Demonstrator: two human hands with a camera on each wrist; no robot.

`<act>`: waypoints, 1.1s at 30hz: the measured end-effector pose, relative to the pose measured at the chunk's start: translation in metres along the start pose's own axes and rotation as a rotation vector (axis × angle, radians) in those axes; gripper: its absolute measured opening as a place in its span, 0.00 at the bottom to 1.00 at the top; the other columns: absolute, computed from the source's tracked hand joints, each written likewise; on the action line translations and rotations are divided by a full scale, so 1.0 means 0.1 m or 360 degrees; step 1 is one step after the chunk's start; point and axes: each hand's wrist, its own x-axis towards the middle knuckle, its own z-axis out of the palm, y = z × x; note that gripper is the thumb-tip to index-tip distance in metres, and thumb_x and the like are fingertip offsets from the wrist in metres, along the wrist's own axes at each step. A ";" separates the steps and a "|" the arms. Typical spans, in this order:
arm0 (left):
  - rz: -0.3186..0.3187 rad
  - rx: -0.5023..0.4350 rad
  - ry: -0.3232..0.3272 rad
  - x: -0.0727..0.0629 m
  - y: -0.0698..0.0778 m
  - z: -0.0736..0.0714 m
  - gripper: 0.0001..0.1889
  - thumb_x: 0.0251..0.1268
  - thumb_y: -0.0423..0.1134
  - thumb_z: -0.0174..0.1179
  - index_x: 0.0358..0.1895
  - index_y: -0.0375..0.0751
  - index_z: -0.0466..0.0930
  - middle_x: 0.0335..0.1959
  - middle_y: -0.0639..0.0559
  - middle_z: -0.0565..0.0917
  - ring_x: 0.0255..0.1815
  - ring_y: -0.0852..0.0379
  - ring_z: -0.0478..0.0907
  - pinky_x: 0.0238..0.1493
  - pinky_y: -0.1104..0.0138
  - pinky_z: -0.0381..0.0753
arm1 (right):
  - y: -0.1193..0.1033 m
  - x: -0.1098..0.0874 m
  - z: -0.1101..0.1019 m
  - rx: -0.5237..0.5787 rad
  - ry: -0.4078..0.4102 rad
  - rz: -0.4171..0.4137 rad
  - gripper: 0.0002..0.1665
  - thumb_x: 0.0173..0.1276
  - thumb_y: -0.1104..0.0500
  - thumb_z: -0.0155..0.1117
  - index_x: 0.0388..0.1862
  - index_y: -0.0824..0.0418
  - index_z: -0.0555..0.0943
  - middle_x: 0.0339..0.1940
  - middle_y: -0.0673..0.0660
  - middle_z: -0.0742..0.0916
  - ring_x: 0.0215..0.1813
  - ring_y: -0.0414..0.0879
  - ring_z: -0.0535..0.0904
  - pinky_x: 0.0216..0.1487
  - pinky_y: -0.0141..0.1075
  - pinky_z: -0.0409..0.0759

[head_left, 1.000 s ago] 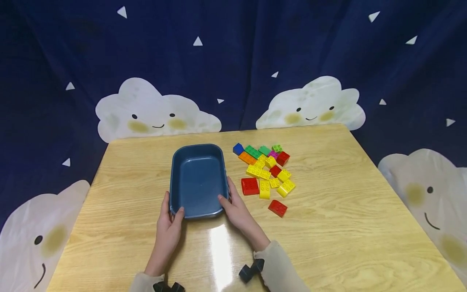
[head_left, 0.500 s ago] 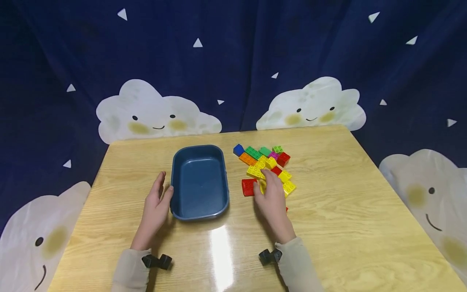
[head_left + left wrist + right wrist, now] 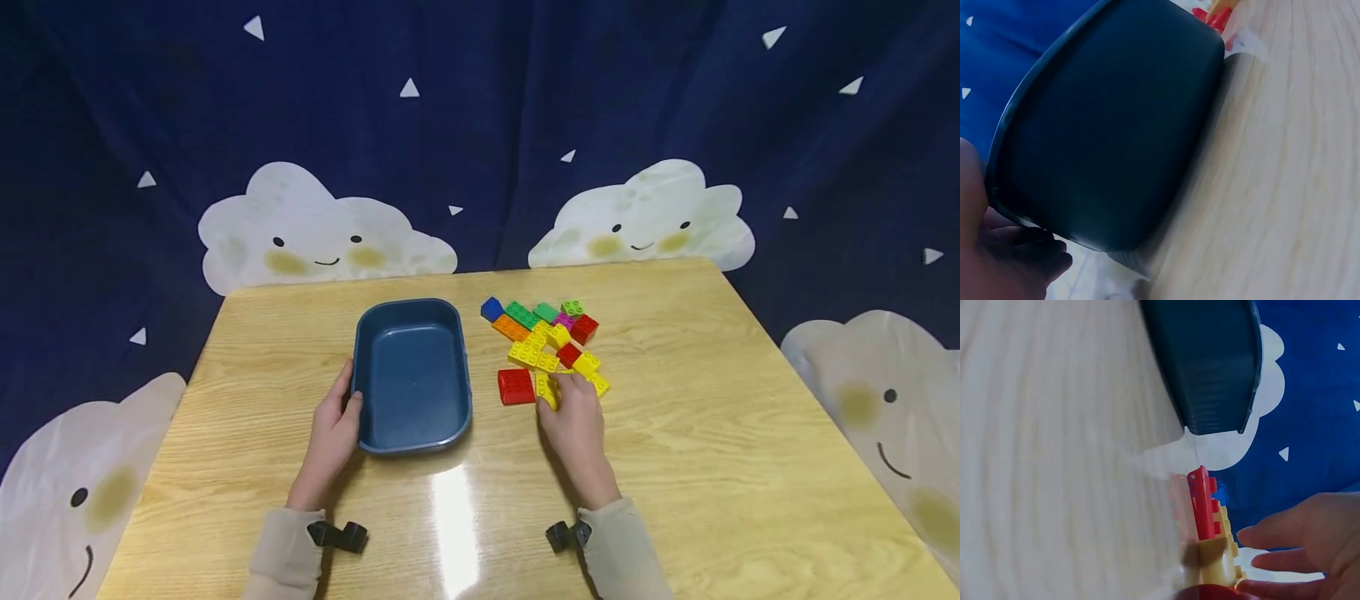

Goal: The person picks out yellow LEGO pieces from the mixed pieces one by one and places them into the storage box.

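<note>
A dark blue rectangular plastic tray [image 3: 414, 379] stands on the table, with nothing inside it. My left hand [image 3: 332, 429] holds its left side, thumb at the rim and fingers along the outer wall; the left wrist view shows this hand [image 3: 1004, 256] beside the tray's rim. My right hand [image 3: 577, 425] is over the near end of a group of toy building bricks. Its thumb and fingers are spread around a yellow brick [image 3: 545, 388], fingertips close above the studs in the right wrist view. A red brick [image 3: 515, 387] lies just left of it. The hand hides some nearby bricks.
Farther back lie an orange brick [image 3: 511, 327], a blue brick [image 3: 492, 308], a green brick [image 3: 522, 315] and several yellow and red ones. The wooden table [image 3: 735, 417] ends at a dark blue curtain [image 3: 480, 125] with clouds.
Both hands held the tray at first. My right hand has let go and moved right over the bricks. My left hand came away from the tray's side and is back on it.
</note>
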 end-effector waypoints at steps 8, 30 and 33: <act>-0.0020 0.0010 -0.0008 0.00 -0.03 0.00 0.28 0.78 0.30 0.41 0.78 0.33 0.50 0.79 0.42 0.54 0.79 0.47 0.50 0.77 0.51 0.52 | 0.04 0.02 0.01 -0.0011 -0.0050 0.0049 0.19 0.57 0.63 0.74 0.46 0.72 0.85 0.44 0.66 0.86 0.49 0.62 0.80 0.53 0.53 0.79; -0.0006 0.0081 -0.0005 -0.03 -0.03 0.01 0.28 0.79 0.32 0.41 0.78 0.32 0.49 0.78 0.42 0.54 0.78 0.47 0.50 0.77 0.52 0.52 | 0.00 0.11 0.06 -0.0052 -0.0163 0.0146 0.25 0.56 0.64 0.72 0.52 0.74 0.83 0.47 0.70 0.86 0.50 0.63 0.81 0.52 0.55 0.80; 0.0004 0.0075 -0.0002 -0.03 -0.03 0.01 0.28 0.79 0.32 0.41 0.78 0.31 0.49 0.78 0.42 0.54 0.78 0.47 0.49 0.77 0.52 0.52 | -0.01 0.11 0.04 -0.0039 -0.0168 0.0153 0.25 0.55 0.65 0.72 0.52 0.74 0.83 0.48 0.71 0.86 0.52 0.64 0.81 0.53 0.56 0.80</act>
